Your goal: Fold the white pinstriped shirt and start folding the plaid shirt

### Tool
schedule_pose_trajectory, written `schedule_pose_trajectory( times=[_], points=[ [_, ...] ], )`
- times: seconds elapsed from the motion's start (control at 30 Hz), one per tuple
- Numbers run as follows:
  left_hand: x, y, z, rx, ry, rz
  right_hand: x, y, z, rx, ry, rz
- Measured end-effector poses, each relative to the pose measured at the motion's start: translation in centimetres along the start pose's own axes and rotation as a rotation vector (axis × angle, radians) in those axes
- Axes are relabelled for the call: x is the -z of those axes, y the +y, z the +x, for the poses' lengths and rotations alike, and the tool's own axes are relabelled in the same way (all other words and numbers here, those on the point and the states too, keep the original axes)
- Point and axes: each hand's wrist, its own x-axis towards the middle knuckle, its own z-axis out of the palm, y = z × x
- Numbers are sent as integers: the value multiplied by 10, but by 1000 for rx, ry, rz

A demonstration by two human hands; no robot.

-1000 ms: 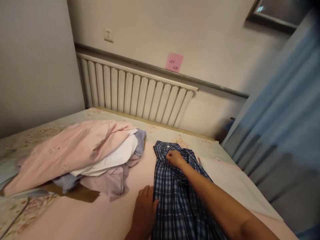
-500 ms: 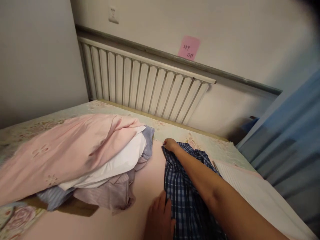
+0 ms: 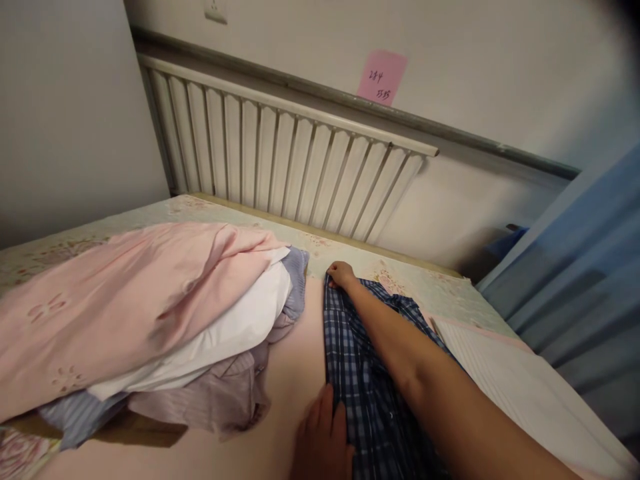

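A blue plaid shirt (image 3: 357, 373) lies stretched out on the pink bed sheet (image 3: 295, 360). My right hand (image 3: 341, 275) reaches to its far end and pinches the cloth at the top left corner, fingers closed. My left hand (image 3: 323, 440) lies flat at the shirt's near left edge, fingers together and stretched, pressing on the cloth. My right forearm crosses over the shirt and hides its middle.
A heap of clothes (image 3: 150, 320), pink on top with white and lilac-striped pieces below, lies to the left on the bed. A white radiator (image 3: 280, 160) stands behind. A pink note (image 3: 381, 75) sticks on the wall. Blue curtain (image 3: 575, 267) hangs right. White folded cloth (image 3: 510, 387) lies right.
My right hand has slid from the shirt's collar area to its far left corner. My left hand has stayed at the near left edge. The camera has moved closer and lower.
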Motion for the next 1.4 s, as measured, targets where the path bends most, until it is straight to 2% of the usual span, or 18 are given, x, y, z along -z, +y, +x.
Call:
schedule_pose_trajectory(
  times=[0.13,0.2,0.33,0.47,0.57,0.7,0.77,0.83,0.93,1.13,1.27,1.4],
  points=[
    [-4,-6,0,-4,42,2,-19,-1,-5,12,20,122],
    [-3,-8,0,-23,73,-2,-22,-2,-8,26,56,149],
    [5,-7,1,-51,130,-1,-9,0,-17,100,187,138],
    [12,-3,1,-51,156,-18,-1,4,-45,229,292,78],
    [18,1,2,-45,150,-34,-13,6,-80,366,274,30],
    [32,7,5,-18,108,-68,-32,9,-129,535,159,-28],
    [39,11,6,-2,89,-89,-33,14,-152,569,171,-32],
    [44,13,7,13,77,-103,-28,24,-175,574,237,-6],
    [49,15,7,15,67,-120,-15,52,-215,529,335,69],
    [50,12,9,-11,97,-139,-4,123,-316,267,430,162],
    [50,10,9,-20,114,-147,-16,149,-387,178,453,173],
    [53,11,8,-38,119,-145,-41,153,-439,162,483,121]
  ],
)
